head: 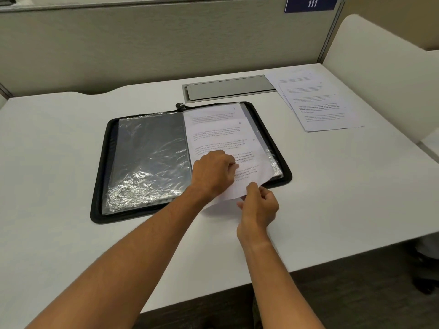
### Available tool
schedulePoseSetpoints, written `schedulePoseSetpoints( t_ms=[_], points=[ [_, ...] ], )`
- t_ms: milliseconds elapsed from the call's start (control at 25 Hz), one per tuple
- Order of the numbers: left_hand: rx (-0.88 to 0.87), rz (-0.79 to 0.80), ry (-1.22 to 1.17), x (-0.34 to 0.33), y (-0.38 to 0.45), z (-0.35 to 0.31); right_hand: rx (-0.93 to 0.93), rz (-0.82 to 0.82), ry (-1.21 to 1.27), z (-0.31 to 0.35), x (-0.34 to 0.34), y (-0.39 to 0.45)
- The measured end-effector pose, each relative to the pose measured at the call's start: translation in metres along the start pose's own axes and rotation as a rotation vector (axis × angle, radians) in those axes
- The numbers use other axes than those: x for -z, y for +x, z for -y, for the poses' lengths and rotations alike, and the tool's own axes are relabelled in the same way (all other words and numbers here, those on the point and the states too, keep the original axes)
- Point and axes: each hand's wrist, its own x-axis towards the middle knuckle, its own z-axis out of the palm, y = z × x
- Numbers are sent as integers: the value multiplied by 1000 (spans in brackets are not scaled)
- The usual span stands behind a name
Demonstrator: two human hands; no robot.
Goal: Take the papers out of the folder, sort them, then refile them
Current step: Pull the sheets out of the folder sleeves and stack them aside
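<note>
Clearly, the scene was a white desk (71,162) inside an office cubicle. Behind the desk stood a beige partition wall (142,48), and on its top right corner hung a blue sign (311,4) with the number 111. To the right a white side panel (380,67) closed the place. In the far part of the desk a grey cable cover (229,87) was set flat into the surface. The floor (356,300) below the near edge looked dark.

A black folder (190,160) with a zipper edge lay open in the middle of the desk. Its left half showed a clear plastic sleeve (149,160), wrinkled and shiny, with nothing readable inside. On its right half lay several printed papers (218,131), fanned a little so that their upper edges made steps. The lowest sheet reached over the near edge of the folder onto the desk.

The left hand (213,173) rested on these papers with the fingers curled, pressing the sheets down. The right hand (259,207) was just beside it, nearer to the person, and pinched the near edge of the sheet between the thumb and the fingers. Both forearms were bare.

A second pile of papers (318,103) lay far to the right on the desk, well apart from the folder, also spread loosely, one corner touching the cable cover.
</note>
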Motion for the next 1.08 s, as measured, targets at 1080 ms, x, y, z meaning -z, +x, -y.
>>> schedulePoseSetpoints(
  t_ms=[1080],
  points=[
    [263,-56,-104,15,-98,20,45,256,108,18,107,-90]
  ],
)
